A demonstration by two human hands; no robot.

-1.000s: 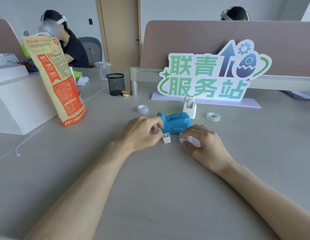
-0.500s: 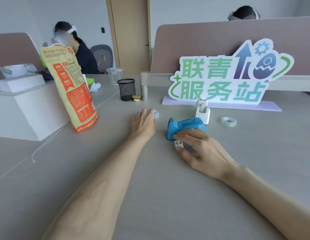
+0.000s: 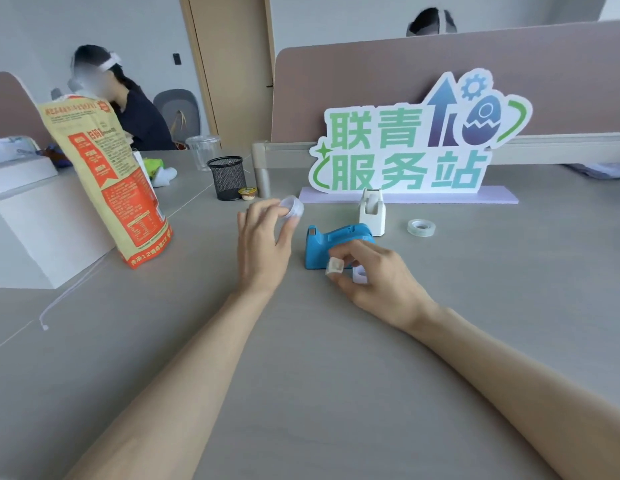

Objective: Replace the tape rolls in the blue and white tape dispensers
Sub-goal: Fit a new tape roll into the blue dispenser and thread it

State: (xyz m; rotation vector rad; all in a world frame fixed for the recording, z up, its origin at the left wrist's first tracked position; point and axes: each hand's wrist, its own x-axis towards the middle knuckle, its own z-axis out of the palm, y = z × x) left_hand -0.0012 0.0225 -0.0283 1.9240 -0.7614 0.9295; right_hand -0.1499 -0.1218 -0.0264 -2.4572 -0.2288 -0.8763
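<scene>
Since half a second ago, the tape roll [image 3: 292,208] has left the surface, pinched in the left hand [image 3: 265,242] just left of the blue dispenser [image 3: 336,245]. The right hand [image 3: 370,275] grips what looks like its small white hub [image 3: 335,266]. The blue reload is under way; next, seat roll on hub. The white dispenser [image 3: 371,216] waits behind, with a spare roll [image 3: 421,227] nearby.
</scene>
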